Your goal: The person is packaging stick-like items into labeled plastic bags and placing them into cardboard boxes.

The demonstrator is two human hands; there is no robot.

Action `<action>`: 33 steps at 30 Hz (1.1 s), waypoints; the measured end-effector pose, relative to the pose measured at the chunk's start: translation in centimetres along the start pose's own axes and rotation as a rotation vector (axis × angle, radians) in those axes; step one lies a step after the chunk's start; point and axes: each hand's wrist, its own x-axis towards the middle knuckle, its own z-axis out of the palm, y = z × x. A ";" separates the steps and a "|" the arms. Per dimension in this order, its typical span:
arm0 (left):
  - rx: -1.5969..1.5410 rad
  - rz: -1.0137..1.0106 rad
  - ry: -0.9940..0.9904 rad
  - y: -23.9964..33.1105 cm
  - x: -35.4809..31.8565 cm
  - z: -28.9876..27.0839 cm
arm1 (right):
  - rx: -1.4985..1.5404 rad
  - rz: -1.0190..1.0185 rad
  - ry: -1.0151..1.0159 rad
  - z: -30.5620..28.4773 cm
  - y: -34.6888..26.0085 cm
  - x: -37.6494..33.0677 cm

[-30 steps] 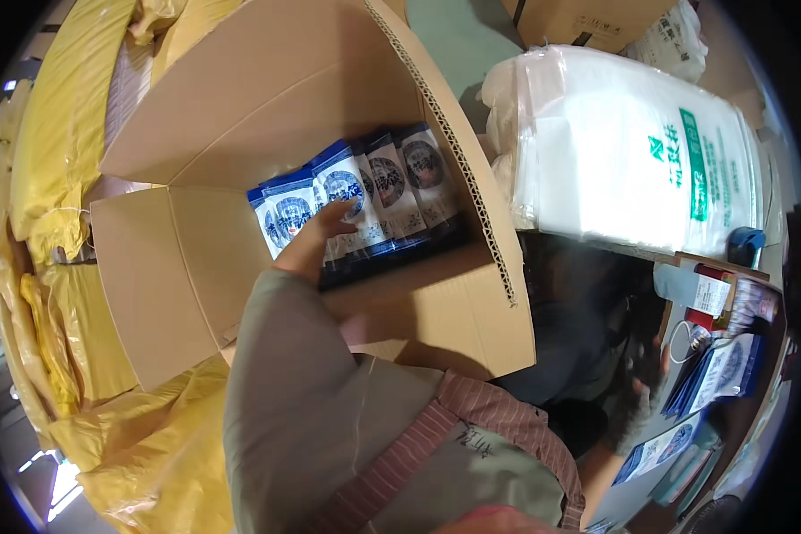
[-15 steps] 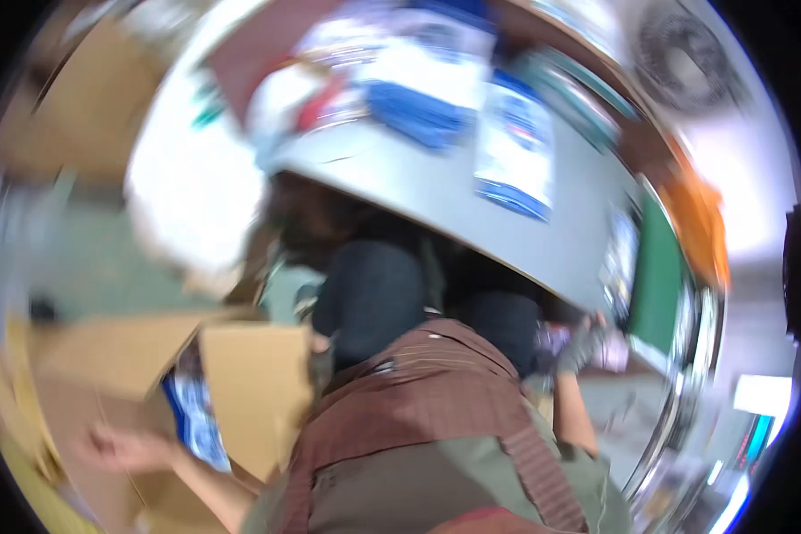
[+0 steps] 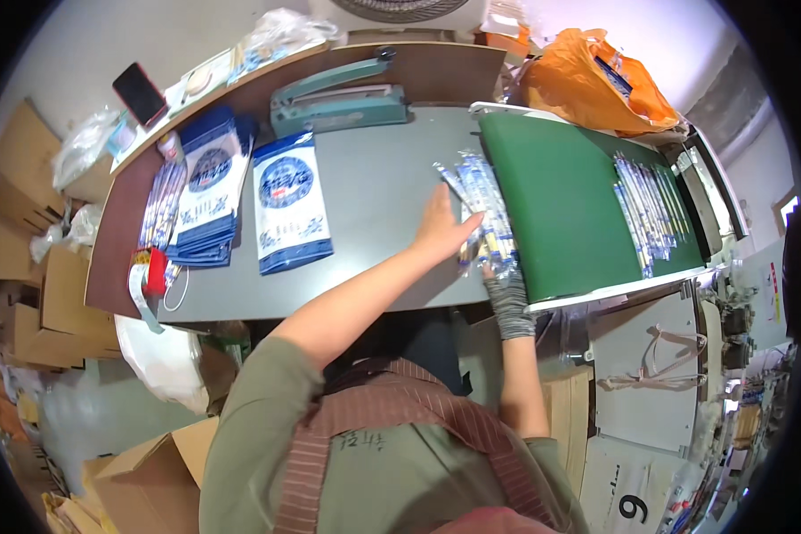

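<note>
A bundle of slim, clear-wrapped sticks with blue and gold markings (image 3: 484,198) lies on the grey table, along the left edge of a green board. My bare left hand (image 3: 445,227) reaches to the bundle's left side, its thumb and fingers apart. At the near end of the same bundle is my right hand (image 3: 505,292), in a grey striped glove. The bundle hides most of its fingers, so its grip does not show. Further left lies a white and blue printed pouch (image 3: 291,200), beside a stack of similar pouches (image 3: 209,191).
More wrapped sticks (image 3: 650,214) lie on the green board (image 3: 543,205). A teal bag sealer (image 3: 338,111) stands at the back, with an orange plastic bag (image 3: 596,80) to its right. A tape roll (image 3: 142,276) sits at the table's left edge; cardboard boxes (image 3: 142,481) stand lower left.
My view has swung round toward the table. My left hand has come from beside the open carton to the bundle of sticks. My gloved right hand is now also at the bundle.
</note>
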 end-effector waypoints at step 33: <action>-0.867 -0.390 -0.030 -5.2 -1.5 -15.1 | 0.876 0.149 -0.281 18.0 -16.3 5.7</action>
